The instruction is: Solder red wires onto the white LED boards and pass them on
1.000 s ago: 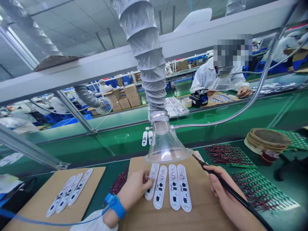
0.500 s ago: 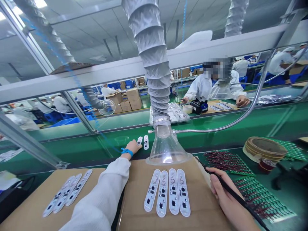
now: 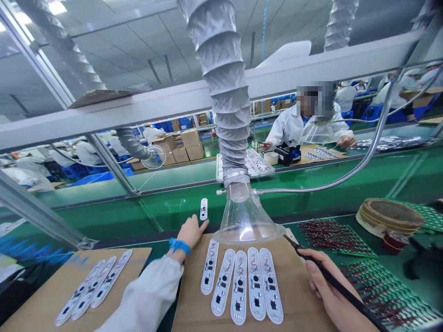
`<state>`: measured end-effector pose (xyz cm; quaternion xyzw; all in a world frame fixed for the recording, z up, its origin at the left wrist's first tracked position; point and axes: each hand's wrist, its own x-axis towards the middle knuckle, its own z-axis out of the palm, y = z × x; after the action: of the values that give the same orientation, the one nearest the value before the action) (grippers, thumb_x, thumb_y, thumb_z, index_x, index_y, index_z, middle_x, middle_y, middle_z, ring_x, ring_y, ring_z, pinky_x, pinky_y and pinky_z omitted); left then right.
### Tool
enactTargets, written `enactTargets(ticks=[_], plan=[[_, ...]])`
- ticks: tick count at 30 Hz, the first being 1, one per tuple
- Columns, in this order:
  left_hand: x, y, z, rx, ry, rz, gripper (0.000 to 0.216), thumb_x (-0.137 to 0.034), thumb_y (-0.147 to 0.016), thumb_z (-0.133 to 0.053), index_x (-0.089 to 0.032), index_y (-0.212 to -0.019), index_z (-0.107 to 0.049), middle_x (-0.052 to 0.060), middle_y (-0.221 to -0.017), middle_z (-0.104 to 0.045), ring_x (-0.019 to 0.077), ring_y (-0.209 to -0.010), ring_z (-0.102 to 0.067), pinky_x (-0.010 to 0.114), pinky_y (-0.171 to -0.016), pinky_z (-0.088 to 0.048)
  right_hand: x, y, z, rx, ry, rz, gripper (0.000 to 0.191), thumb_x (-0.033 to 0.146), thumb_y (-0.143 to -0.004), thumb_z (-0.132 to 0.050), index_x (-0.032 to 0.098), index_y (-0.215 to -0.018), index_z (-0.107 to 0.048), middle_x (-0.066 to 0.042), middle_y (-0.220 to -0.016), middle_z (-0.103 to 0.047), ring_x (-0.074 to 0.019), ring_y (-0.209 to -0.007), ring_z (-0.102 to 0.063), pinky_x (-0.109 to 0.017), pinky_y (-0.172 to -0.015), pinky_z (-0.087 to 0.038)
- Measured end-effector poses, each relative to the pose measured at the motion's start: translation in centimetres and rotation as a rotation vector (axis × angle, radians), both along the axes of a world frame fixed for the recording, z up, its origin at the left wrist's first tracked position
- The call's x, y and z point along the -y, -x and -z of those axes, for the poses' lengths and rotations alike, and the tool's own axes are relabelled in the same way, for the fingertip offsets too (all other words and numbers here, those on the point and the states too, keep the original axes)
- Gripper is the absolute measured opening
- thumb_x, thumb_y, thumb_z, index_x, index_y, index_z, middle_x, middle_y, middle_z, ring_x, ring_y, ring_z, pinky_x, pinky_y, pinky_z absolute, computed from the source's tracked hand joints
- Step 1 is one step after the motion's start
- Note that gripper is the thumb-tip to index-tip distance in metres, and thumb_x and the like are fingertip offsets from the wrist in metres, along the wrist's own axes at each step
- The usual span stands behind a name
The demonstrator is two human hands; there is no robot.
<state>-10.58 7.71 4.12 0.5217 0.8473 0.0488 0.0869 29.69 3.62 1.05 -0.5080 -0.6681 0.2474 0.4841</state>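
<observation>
My left hand lies at the far left corner of a cardboard mat, fingers stretched out and holding nothing. Just beyond its fingertips one white board strip lies on the green conveyor belt. Several white board strips with small black parts and wires lie side by side on the mat; the leftmost strip is just beside my left hand. My right hand rests on the mat's right side, closed round a thin black soldering tool whose tip points under the clear hood.
A clear fume hood on a grey hose hangs over the mat's far edge. A second cardboard with white strips lies at left. Green panels with red wires, a solder spool sit right. A person works across the belt.
My left hand reached out to two strips on the belt and has drawn back to the mat. One strip is left on the belt, and one more lies on the mat.
</observation>
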Motion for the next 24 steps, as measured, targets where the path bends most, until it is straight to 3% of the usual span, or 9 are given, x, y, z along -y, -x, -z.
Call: enactTargets(ticks=[2,5,7,11,14,18,20,24], plan=[[-4.2,0.5,-1.2,-0.037,-0.002,-0.064,0.050,-0.054,-0.114,-0.054,-0.007,-0.128,-0.068,0.030,-0.133,-0.075,0.0372,-0.119,-0.079,0.040,-0.093,-0.058,-0.4,-0.3,0.8,0.020,0.022,0.008,0.043,0.067,-0.107,-0.061,0.030,-0.114,-0.081,-0.003,-0.073,-0.074,-0.0213,-0.053,-0.066,-0.030,-0.045,-0.054],[-7.7,1.3,-2.5,-0.057,0.018,-0.065,0.045,-0.052,-0.112,-0.064,-0.012,-0.131,-0.071,0.017,-0.129,-0.078,0.0278,-0.112,-0.078,0.045,-0.099,-0.063,-0.9,-0.9,1.7,0.031,0.085,0.004,0.045,0.067,-0.108,-0.059,0.029,-0.120,-0.080,-0.001,-0.070,-0.070,-0.0213,-0.054,-0.066,-0.030,-0.047,-0.054],[-7.8,2.1,-3.0,-0.065,0.037,-0.031,0.042,-0.053,-0.110,-0.069,-0.014,-0.125,-0.075,0.012,-0.122,-0.080,0.0247,-0.107,-0.078,0.045,-0.099,-0.063,-0.9,-1.1,1.7,0.027,0.113,0.001,0.047,0.068,-0.109,-0.057,0.028,-0.122,-0.079,0.000,-0.071,-0.068,-0.0219,-0.057,-0.066,-0.031,-0.051,-0.055],[-3.3,3.8,-2.4,-0.088,0.059,0.037,0.043,-0.049,-0.113,-0.053,-0.013,-0.109,-0.076,0.022,-0.115,-0.083,0.0335,-0.112,-0.081,0.035,-0.086,-0.055,-0.2,-0.6,1.3,-0.032,0.131,-0.004,0.051,0.070,-0.111,-0.055,0.026,-0.123,-0.077,0.000,-0.072,-0.065,-0.0213,-0.059,-0.064,-0.033,-0.058,-0.057],[3.3,3.9,-0.8,-0.069,0.094,0.074,0.040,-0.054,-0.111,-0.052,-0.020,-0.101,-0.071,0.014,-0.103,-0.084,0.0321,-0.101,-0.081,0.033,-0.076,-0.048,0.4,-0.2,1.3,-0.039,0.143,-0.036,0.050,0.070,-0.111,-0.056,0.027,-0.124,-0.078,-0.001,-0.075,-0.065,-0.0205,-0.062,-0.064,-0.032,-0.062,-0.058],[10.7,1.3,1.2,0.067,0.064,0.110,0.039,-0.058,-0.110,-0.052,-0.025,-0.095,-0.065,0.009,-0.097,-0.080,0.0277,-0.087,-0.075,0.033,-0.071,-0.043,1.1,0.1,1.4,0.035,0.172,-0.157,0.046,0.066,-0.113,-0.055,0.030,-0.125,-0.080,0.000,-0.074,-0.065,-0.0199,-0.062,-0.064,-0.031,-0.063,-0.058],[11.9,-0.1,1.4,0.114,0.061,0.121,0.043,-0.062,-0.111,-0.048,-0.026,-0.093,-0.063,0.008,-0.096,-0.079,0.0273,-0.086,-0.073,0.034,-0.072,-0.042,1.2,0.1,1.3,0.109,0.158,-0.213,0.045,0.065,-0.114,-0.054,0.030,-0.122,-0.082,-0.002,-0.080,-0.071,-0.0211,-0.068,-0.069,-0.032,-0.070,-0.062],[11.1,-2.0,0.1,0.148,0.137,0.120,0.045,-0.064,-0.111,-0.046,-0.025,-0.094,-0.060,0.008,-0.090,-0.078,0.0290,-0.084,-0.074,0.036,-0.069,-0.039,1.0,0.4,1.6,0.255,0.033,-0.319,0.037,0.055,-0.114,-0.056,0.030,-0.119,-0.083,-0.007,-0.097,-0.076,-0.0246,-0.087,-0.077,-0.035,-0.086,-0.066]])
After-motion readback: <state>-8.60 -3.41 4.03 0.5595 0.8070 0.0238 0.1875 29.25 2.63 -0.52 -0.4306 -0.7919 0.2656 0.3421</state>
